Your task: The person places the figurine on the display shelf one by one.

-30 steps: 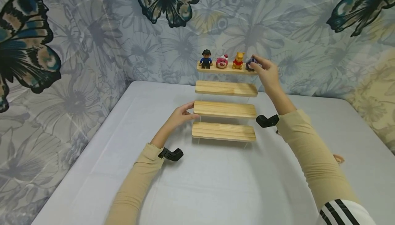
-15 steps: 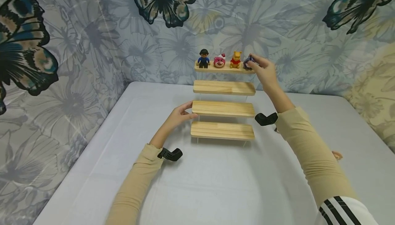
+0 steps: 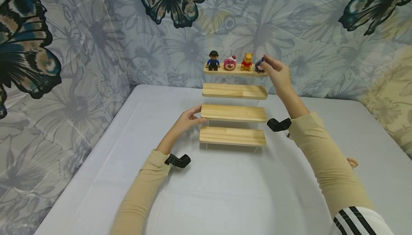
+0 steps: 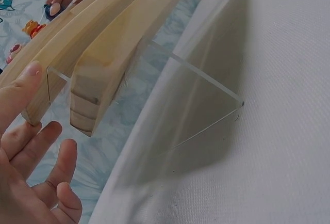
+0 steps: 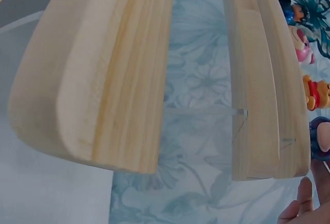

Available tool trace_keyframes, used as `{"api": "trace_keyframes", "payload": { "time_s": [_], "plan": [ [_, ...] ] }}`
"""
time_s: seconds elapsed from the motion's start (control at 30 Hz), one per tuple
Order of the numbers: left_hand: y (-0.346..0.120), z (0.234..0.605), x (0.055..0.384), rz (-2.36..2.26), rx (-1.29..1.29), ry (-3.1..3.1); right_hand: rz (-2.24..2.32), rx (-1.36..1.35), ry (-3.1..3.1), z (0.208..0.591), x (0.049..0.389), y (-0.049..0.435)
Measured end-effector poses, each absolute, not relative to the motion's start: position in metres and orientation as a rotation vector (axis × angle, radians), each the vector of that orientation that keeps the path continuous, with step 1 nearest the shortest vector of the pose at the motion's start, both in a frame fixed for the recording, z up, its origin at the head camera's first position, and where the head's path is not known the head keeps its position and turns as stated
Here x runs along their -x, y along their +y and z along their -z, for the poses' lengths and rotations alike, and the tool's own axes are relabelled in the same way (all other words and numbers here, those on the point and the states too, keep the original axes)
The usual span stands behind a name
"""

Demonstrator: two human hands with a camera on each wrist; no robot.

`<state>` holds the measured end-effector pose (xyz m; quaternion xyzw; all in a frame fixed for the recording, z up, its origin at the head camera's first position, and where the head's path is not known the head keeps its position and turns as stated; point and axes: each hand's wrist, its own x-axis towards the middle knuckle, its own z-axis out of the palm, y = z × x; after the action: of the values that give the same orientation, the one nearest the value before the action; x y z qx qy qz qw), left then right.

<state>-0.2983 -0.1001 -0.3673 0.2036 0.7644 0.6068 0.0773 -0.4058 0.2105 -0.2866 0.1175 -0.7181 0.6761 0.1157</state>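
Note:
A tiered display stand has several wooden shelves (image 3: pixel 233 113) on thin clear supports. My left hand (image 3: pixel 188 120) holds the left end of the second shelf from the bottom, thumb on one side and fingers on the other in the left wrist view. My right hand (image 3: pixel 279 76) is at the right end of the top shelf (image 3: pixel 225 72), its fingertips beside a small blue-grey donkey figurine (image 3: pixel 259 65). Whether they still touch it is hard to tell. The figurine sits on that shelf; in the right wrist view its pinkish muzzle (image 5: pixel 324 133) shows.
Left of the donkey stand a yellow bear figurine (image 3: pixel 246 62) in red, a pink bear head (image 3: pixel 230 63) and a toy man (image 3: pixel 213 61). A small dark object (image 3: pixel 289 135) and a tan piece (image 3: pixel 353 162) lie right on the white table (image 3: pixel 206 195). A butterfly-print cloth hangs behind.
My right fingers have drawn back slightly to the right, so more of the donkey figurine shows. My left hand stays at the shelf end. The view shifted a little.

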Motion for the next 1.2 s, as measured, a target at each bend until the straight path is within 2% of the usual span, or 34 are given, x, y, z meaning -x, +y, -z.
{"api": "trace_keyframes", "payload": {
  "time_s": [0.2,0.4,0.63,0.77,0.87,0.93,1.13,1.2],
  "plan": [
    [-0.101,0.376,0.305,-1.840,-0.619,2.274,-2.112,-0.338,-1.953,0.352,0.515,0.275],
    [-0.103,0.387,0.313,-1.827,-0.628,2.304,-2.074,-0.328,-1.895,0.340,0.495,0.274],
    [-0.103,0.388,0.314,-1.828,-0.612,2.320,-1.900,-0.292,-2.005,0.268,0.374,0.219],
    [-0.103,0.388,0.314,-1.829,-0.620,2.311,-1.788,-0.302,-2.076,0.256,0.344,0.212],
    [-0.103,0.388,0.313,-1.806,-0.606,2.323,-1.715,-0.286,-2.114,0.263,0.342,0.219],
    [-0.102,0.388,0.313,-1.789,-0.600,2.332,-1.695,-0.278,-2.128,0.277,0.354,0.233],
    [-0.102,0.385,0.312,-1.761,-0.589,2.353,-1.860,-0.349,-2.083,0.342,0.432,0.301],
    [-0.102,0.381,0.309,-1.756,-0.584,2.353,-1.875,-0.355,-2.096,0.349,0.437,0.308]
  ]
}}
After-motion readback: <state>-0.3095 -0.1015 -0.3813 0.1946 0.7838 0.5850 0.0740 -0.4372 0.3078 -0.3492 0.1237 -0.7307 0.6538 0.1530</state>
